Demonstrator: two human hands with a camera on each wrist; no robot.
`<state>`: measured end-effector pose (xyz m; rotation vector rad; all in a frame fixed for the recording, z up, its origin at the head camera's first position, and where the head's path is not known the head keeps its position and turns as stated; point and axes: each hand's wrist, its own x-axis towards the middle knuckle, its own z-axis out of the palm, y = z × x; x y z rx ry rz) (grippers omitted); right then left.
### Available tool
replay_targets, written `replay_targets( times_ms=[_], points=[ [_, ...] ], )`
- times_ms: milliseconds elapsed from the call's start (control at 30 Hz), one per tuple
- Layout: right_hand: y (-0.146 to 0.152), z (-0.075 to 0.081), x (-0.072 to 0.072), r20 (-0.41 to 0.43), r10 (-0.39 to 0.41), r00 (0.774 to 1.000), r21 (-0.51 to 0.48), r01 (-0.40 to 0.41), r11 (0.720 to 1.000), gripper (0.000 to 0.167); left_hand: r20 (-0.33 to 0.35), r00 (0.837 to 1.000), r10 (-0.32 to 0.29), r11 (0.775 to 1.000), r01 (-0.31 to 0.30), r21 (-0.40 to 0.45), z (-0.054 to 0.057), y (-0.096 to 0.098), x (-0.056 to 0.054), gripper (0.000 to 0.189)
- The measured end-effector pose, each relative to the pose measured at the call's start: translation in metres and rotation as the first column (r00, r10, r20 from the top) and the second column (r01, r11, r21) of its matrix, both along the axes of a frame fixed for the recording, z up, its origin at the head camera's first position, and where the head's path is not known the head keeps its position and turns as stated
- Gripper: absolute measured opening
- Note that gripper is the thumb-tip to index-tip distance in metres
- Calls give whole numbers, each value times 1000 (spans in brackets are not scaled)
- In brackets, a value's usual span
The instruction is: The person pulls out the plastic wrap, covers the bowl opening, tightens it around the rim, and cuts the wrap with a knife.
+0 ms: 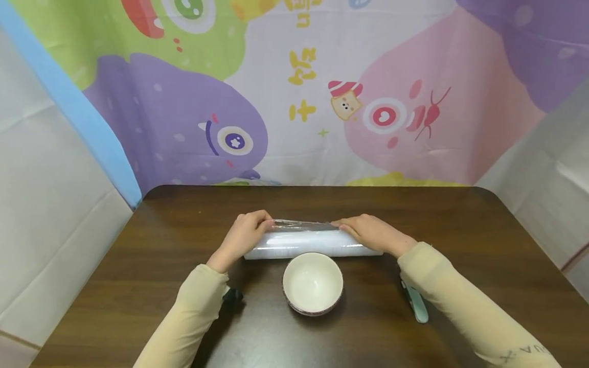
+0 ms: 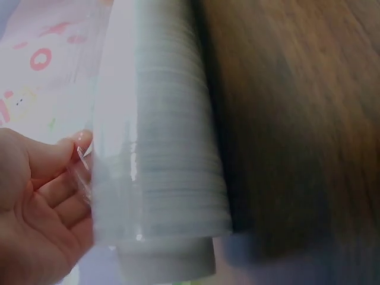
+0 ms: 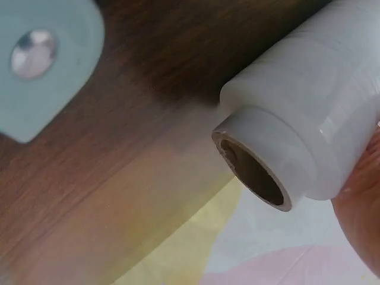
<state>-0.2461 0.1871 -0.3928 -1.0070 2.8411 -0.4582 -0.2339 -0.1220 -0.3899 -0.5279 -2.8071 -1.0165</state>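
A roll of cling film lies crosswise on the table, behind a bowl with a pale inside. My left hand pinches the loose edge of the film between thumb and finger, by the roll's left end. In the left wrist view, clear film shows at those fingertips. Toward the right end, my right hand pinches the same raised edge. A hollow cardboard core sticks out of the roll in the right wrist view, where most of the right hand is out of frame.
Partly under the right forearm lies a mint-green tool with a metal rivet; its kind is unclear. Near the left wrist is a small black object. A cartoon-print curtain hangs behind the brown wooden table.
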Motion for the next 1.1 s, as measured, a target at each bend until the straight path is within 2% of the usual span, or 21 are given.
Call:
replay_targets(
  times_ms=[233, 367, 467, 667, 767, 867, 1100],
  points=[
    [-2, 1, -12, 16, -14, 1000, -83, 15, 996, 35, 139, 990, -31, 985, 7, 173, -2, 1, -14, 15],
    [-3, 6, -19, 10, -21, 1000, -142, 22, 990, 31, 228, 971, -73, 963, 9, 271, 5, 0, -23, 16],
    [-5, 12, -24, -8, -26, 1000, -182, 24, 983, 28, 268, 961, -72, 954, -13, 301, 14, 0, -29, 17],
    [-4, 26, -32, -23, -41, 999, -198, 36, 979, 26, 262, 963, -62, 944, -29, 329, 31, 1, -37, 20],
    [-4, 35, -32, -22, -59, 998, -191, 54, 980, 27, 235, 971, -53, 950, -23, 311, 39, 1, -38, 21],
    [-4, 42, -32, -52, -69, 996, -173, 59, 983, 30, 206, 977, -50, 956, -13, 294, 47, 0, -38, 22],
    [0, 56, -33, -163, -61, 985, -135, 39, 990, 27, 163, 981, -101, 958, 51, 283, 66, 1, -36, 21]
  ],
)
